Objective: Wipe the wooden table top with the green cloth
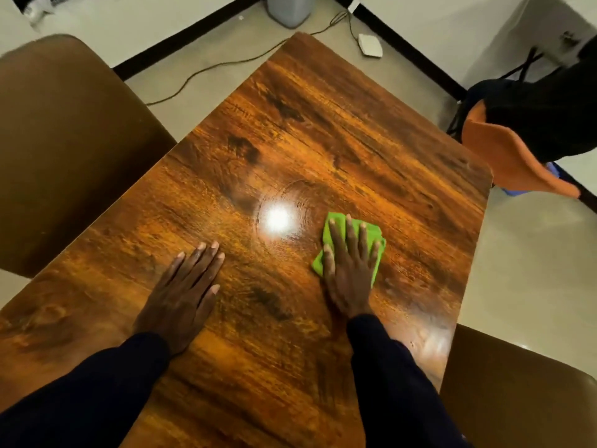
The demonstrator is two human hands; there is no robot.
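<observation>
The wooden table top [307, 130] fills the middle of the head view, glossy, with a bright lamp reflection near its centre. A folded green cloth [371, 232] lies flat on the table's right half. My right hand [350, 270] presses down on the cloth with fingers spread, covering most of it. My left hand [185, 292] rests flat on the bare wood to the left, fingers together, holding nothing. Dark sleeves cover both forearms.
A brown chair seat [64, 150] stands close at the table's left. Another brown seat [517, 389] is at the lower right. A black and orange chair [517, 156] stands at the right. A cable [226, 64], a white box [370, 45] and a grey bin [290, 9] lie on the floor beyond.
</observation>
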